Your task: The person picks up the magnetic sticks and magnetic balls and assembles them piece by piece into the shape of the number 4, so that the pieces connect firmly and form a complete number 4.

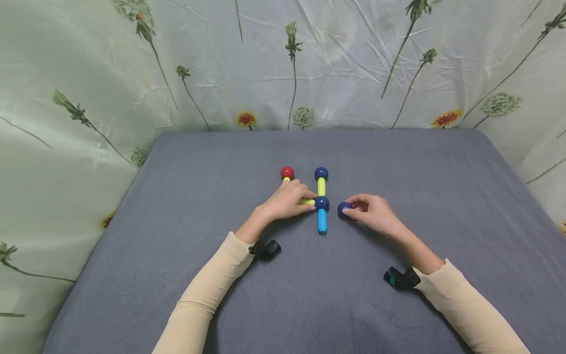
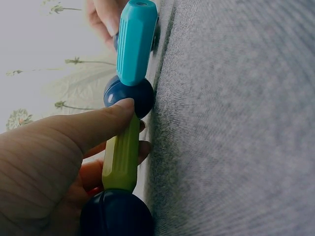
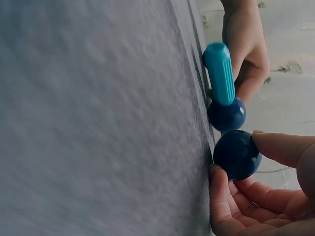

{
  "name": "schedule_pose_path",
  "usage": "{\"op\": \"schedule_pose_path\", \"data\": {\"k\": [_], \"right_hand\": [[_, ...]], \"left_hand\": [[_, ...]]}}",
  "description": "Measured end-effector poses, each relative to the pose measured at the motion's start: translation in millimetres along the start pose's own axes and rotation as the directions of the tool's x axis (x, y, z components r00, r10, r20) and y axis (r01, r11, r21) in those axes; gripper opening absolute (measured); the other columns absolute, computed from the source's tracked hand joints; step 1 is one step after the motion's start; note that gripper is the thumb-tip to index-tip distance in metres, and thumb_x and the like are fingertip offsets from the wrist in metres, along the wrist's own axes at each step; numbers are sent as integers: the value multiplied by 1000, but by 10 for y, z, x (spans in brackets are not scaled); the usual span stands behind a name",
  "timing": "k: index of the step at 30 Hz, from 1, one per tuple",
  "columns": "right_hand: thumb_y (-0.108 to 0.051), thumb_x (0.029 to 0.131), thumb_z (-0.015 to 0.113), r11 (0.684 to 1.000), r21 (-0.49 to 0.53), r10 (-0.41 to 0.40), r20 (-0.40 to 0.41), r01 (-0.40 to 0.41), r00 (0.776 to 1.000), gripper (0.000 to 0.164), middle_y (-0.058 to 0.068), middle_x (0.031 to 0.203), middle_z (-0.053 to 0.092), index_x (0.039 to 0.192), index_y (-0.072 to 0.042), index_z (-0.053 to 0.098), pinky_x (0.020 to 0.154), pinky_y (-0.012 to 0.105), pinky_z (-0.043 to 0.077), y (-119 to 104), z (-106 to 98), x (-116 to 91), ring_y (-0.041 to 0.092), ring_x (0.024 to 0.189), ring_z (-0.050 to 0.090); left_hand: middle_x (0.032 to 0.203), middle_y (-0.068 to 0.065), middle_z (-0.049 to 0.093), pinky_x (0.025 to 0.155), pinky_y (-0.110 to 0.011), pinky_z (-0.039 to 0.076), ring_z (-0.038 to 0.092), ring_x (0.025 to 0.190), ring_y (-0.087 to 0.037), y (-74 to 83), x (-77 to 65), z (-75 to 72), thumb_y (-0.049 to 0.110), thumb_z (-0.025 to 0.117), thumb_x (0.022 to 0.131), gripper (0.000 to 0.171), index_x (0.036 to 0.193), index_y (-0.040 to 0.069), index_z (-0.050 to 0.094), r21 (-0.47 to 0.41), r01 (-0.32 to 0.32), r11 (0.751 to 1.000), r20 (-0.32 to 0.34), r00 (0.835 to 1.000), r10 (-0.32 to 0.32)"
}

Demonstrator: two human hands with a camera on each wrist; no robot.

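My left hand (image 1: 288, 200) grips a yellow-green rod (image 2: 120, 160), its thumb reaching onto the blue ball (image 1: 322, 203) at the rod's right end. Joined to that ball are a light-blue rod (image 1: 322, 221) pointing toward me and another yellow-green rod (image 1: 321, 187) pointing away, capped by a far blue ball (image 1: 321, 173). Another dark-blue ball (image 2: 117, 214) at the held rod's left end shows in the left wrist view, hidden by the hand from above. My right hand (image 1: 376, 215) pinches a loose blue ball (image 3: 237, 155) between thumb and fingers, just right of the joined pieces.
Beyond my left hand, a red ball (image 1: 287, 172) tops a yellow-green rod partly covered by the hand. A grey cloth (image 1: 199, 172) covers the table. Flower-printed fabric (image 1: 353, 64) hangs behind its far edge. Both wrists carry black straps (image 1: 265, 250).
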State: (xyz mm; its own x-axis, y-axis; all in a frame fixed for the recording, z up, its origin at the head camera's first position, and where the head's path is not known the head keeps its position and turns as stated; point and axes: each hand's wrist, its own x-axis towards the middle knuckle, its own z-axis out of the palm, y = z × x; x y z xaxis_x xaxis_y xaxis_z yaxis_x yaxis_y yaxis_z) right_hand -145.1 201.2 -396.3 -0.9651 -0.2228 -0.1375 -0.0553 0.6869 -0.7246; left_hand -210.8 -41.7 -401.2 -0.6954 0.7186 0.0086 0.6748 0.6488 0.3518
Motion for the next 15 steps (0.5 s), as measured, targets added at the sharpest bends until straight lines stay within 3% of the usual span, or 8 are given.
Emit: {"op": "schedule_pose_path", "data": {"k": [15], "right_hand": [[-18, 83, 70, 995, 63, -78, 85, 73, 993, 30, 9, 90, 65, 105, 0, 62, 62, 19, 46, -110, 173, -280, 11, 76, 56]], "left_hand": [[92, 3, 67, 70, -26, 27, 44, 79, -12, 3, 1, -8, 34, 63, 89, 32, 116, 18, 68, 10, -2, 1000, 1, 1000, 2]]}}
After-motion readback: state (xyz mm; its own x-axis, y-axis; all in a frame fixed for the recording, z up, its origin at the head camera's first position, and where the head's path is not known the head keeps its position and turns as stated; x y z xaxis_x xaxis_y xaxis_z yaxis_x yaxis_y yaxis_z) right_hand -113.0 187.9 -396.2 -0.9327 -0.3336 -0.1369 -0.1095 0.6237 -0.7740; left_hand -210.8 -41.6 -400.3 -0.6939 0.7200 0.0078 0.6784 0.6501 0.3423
